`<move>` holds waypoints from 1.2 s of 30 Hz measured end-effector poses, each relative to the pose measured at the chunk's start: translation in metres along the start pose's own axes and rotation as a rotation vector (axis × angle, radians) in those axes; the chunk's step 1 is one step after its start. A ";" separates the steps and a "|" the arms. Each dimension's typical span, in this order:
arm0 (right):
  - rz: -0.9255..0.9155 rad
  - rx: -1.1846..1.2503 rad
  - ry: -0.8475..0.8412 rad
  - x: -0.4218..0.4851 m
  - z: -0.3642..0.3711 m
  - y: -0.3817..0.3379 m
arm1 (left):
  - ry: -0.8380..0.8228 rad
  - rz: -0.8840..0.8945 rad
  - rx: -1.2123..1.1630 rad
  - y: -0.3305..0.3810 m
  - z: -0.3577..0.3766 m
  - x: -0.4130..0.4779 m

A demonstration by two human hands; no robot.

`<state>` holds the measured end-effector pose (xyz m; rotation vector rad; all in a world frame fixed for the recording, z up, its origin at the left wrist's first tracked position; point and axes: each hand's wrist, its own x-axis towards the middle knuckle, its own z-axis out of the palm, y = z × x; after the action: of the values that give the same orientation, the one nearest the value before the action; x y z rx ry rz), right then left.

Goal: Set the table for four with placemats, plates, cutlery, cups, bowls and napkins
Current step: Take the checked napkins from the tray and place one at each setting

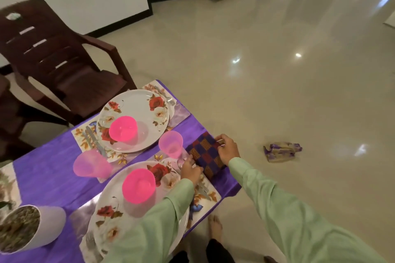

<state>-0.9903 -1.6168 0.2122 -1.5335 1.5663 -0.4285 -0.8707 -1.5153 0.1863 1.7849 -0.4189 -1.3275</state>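
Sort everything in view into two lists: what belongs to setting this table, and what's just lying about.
Belongs to the job:
checked napkin, held by left hand and right hand; floral plates; pink bowls; pink cups; placemats; fork.

Just lying about:
crumpled wrapper on the floor; white pot; brown chair.

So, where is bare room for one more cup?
Bare purple tablecloth lies between the translucent pink cup, the white pot and the near floral plate. The right edge is crowded: left hand and right hand hold the checked cloth napkin beside the second pink cup.
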 end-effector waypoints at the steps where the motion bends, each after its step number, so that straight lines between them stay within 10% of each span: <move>1: -0.005 0.003 -0.016 0.005 0.001 0.001 | -0.005 -0.010 0.002 0.000 0.001 0.003; 15: -0.131 -0.173 0.055 -0.016 0.008 -0.004 | 0.022 0.123 0.231 0.033 -0.024 -0.040; 36: -0.001 -0.099 0.733 -0.344 0.027 0.016 | -0.535 0.490 0.381 -0.026 -0.102 -0.201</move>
<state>-1.0298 -1.2856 0.3024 -1.5340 2.1586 -1.0086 -0.8610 -1.3176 0.2970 1.4453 -1.3856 -1.4056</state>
